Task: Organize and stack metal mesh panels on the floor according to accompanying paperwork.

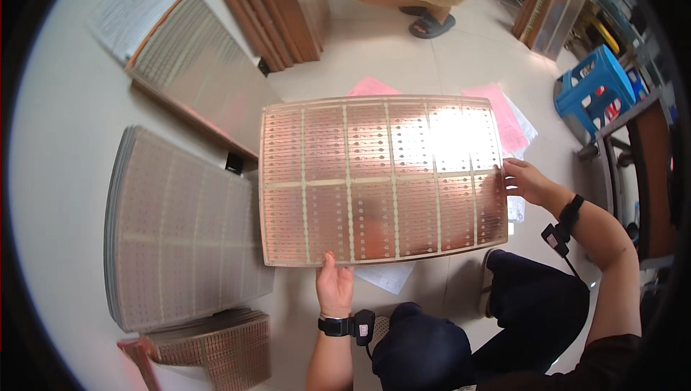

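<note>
Panels (pixel 180 240) are standing in a grey stack at left, apparently on edge to save space. Left hand (pixel 335 290) is pinching the copper-coloured board (pixel 371 204) by its lower edge above the floor (pixel 432 67); right hand (pixel 529 184) is steadying its right edge, both grips narrow, likely sparing the patterned face.

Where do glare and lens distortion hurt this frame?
Head view: white glare washes out the upper right of the copper-coloured rectangular panel; head view: the grey upright panel stack at left bows along its outer edge, and corners go black.
</note>
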`<state>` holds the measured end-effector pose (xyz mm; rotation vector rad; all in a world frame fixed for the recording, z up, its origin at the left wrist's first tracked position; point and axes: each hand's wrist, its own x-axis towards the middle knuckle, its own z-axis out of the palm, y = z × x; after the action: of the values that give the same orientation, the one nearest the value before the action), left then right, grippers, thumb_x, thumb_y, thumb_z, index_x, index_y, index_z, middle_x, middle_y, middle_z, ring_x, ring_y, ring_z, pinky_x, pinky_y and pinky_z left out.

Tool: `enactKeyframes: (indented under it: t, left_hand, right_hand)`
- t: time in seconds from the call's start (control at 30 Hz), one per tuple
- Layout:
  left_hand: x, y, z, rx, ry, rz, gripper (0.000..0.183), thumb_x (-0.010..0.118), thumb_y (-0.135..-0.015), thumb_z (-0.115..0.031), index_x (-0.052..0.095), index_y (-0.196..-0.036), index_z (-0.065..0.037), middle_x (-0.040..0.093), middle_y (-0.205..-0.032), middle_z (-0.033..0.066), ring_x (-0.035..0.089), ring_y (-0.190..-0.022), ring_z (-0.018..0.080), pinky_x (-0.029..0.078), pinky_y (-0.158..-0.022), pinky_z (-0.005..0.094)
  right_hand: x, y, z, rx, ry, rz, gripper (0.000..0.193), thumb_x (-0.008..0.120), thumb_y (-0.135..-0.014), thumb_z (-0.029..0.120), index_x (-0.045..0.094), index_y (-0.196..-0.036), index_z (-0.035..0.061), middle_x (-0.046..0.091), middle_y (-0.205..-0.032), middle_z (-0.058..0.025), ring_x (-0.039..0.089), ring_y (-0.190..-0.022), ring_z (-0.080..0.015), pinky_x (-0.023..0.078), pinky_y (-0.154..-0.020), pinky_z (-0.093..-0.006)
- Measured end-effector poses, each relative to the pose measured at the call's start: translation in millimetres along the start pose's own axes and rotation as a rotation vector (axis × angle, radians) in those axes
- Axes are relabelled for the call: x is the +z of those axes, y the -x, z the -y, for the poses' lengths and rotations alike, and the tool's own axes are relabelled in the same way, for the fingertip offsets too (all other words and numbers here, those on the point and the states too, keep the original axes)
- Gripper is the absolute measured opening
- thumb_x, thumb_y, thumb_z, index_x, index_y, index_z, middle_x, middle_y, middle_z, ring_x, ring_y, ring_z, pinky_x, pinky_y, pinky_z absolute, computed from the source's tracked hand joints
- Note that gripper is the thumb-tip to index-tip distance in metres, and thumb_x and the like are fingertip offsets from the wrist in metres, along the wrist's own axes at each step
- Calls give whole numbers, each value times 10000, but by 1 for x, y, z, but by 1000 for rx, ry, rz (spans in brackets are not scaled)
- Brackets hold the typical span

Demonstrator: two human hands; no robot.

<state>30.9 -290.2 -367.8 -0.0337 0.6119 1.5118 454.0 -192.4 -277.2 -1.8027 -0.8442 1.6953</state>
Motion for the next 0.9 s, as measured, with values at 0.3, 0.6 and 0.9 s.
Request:
enactKeyframes:
  t: [0.3, 0.6, 0.9]
  left_hand:
    - [-3, -22, 12, -161, -132, 67, 200, 544, -906, -128, 568, -1084, -41, 577, -1160, 76, 501, -1132, 232, 378, -996, 434]
    - [-35, -39, 12, -149, -137, 61, 305, 543, -902, -108, 498, -1189, -16, 549, -1207, 104, 482, -1168, 241, 378, -1011, 452]
    - [-35, -17, 9, -97, -121, 18, 282, 558, -889, -93, 524, -1161, -28, 571, -1173, 89, 505, -1139, 238, 393, -999, 449]
  right_hand:
    - [-28, 2, -60, 29, -218, -3, 159, 541, -918, 244, 526, -980, 99, 582, -925, -24, 579, -900, -157, 499, -788, -349]
    - [-20, 16, -64, 61, -233, -94, 155, 537, -921, 243, 519, -1013, 119, 576, -947, -20, 573, -884, -160, 473, -819, -359]
    - [-16, 3, -65, 56, -218, -48, 161, 552, -911, 224, 520, -1023, 113, 580, -918, -24, 573, -855, -158, 469, -832, -355]
